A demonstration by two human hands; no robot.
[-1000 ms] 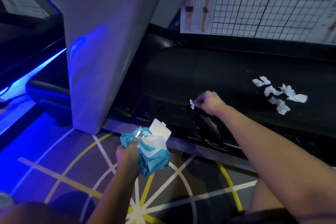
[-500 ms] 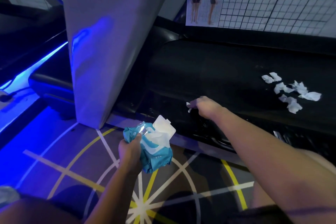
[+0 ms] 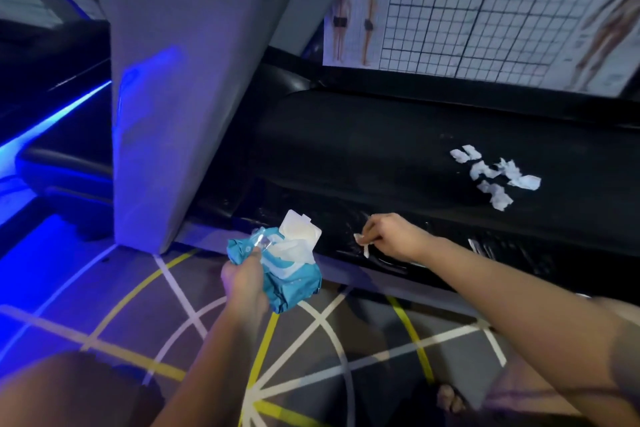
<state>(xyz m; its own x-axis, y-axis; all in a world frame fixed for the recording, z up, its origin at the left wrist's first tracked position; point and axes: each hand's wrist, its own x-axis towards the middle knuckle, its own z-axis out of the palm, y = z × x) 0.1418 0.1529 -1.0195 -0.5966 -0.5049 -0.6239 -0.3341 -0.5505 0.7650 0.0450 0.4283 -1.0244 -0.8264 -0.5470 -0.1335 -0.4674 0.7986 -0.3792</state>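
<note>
Here's the wipe pack (image 3: 294, 284): a soft teal-blue pouch, crumpled at its 9 o'clock end, with its white lid (image 3: 299, 230) flipped up and a white wipe (image 3: 294, 251) bulging from the opening. It sits at about 6 o'clock in the view, off the counter and over the floor (image 3: 104, 322). The left hand (image 3: 244, 282) grips it from the 8 o'clock side, fingers curled round the pouch.

Over at 4 o'clock, the right hand (image 3: 393, 239) pinches a small white scrap (image 3: 362, 244) in its fingertips, the other fingers tucked in. The scrap pokes out at the hand's 9 o'clock, right at the glossy front edge of the black counter (image 3: 363, 156). I cannot tell whether it touches the surface.

That front edge runs from the pack's 12 o'clock down toward 4 o'clock. A pale pillar (image 3: 194, 80) leans in at 10 o'clock, its foot near the pack. Beyond the right hand, the dark counter top lies open up to a heap of torn scraps (image 3: 495, 177) at 3 o'clock. A grid chart (image 3: 485, 10) backs the counter at 1 o'clock, and a blue light strip (image 3: 52, 121) glows at 9 o'clock. The floor, with its yellow and white lines, spreads wide from 6 to 8 o'clock.

The scrap lies at the pack's 2 o'clock, near it but apart, with a clear gap between the two hands. The heap is well apart from both.
</note>
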